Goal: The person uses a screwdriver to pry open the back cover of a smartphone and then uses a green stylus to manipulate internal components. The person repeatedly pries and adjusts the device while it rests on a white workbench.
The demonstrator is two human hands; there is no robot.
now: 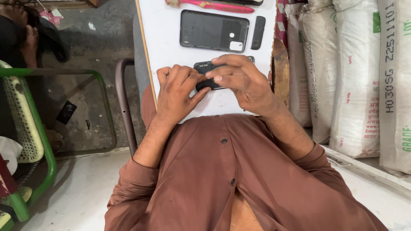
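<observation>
Now | phone part (204,67) lies on white board (165,38), long axis 9-to-3 | my left hand (177,92) pinches its 9 o'clock end | my right hand (242,79) curls over the 3 o'clock end, fingers closed on it | back cover (213,31) at 12, apart.

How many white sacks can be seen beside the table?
3: one sack next to the table edge, one middle sack, and one sack at the picture's right edge. More may be hidden outside the view.

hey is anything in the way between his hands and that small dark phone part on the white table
Nothing visible. Both the left hand and the right hand already rest on the dark part. The back cover lies apart, farther up the table.
</observation>
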